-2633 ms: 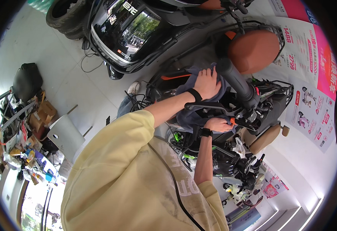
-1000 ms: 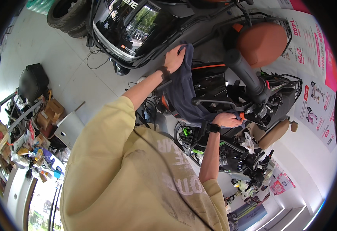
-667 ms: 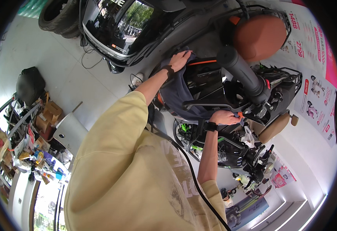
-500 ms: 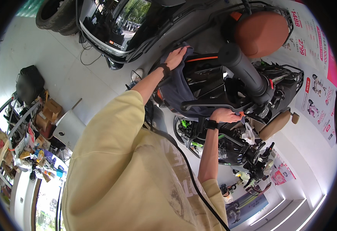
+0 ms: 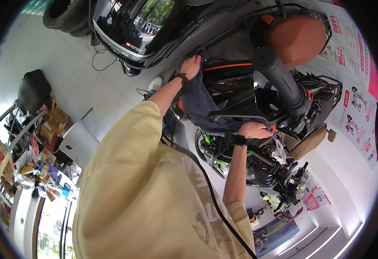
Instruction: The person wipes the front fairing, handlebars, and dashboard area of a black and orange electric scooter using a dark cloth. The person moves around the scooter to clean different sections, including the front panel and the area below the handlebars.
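A dark blue-grey cloth (image 5: 200, 97) hangs between my two hands, against the front of a black scooter (image 5: 234, 82) with an orange stripe. My left hand (image 5: 191, 67) presses closed on the cloth's far end, beside that stripe. My right hand (image 5: 257, 130), fingers curled, grips the cloth's near end below the scooter's brake lever (image 5: 236, 115). An orange part (image 5: 274, 128) shows at its fingertips; whether it touches them I cannot tell. The black handlebar grip (image 5: 279, 80) rises between the hands, to their right.
A brown round seat (image 5: 297, 39) is at the far right, and a tan seat (image 5: 308, 143) lies nearer. Another black vehicle (image 5: 133, 30) stands at the far left, by stacked tyres (image 5: 70, 17). Cardboard boxes (image 5: 57, 121) crowd the left side. A black cable (image 5: 210, 185) crosses my shirt.
My left hand has drawn slightly left and its fingers have curled in more. The cloth end that stuck out past it no longer shows. My right hand stays in about the same place.
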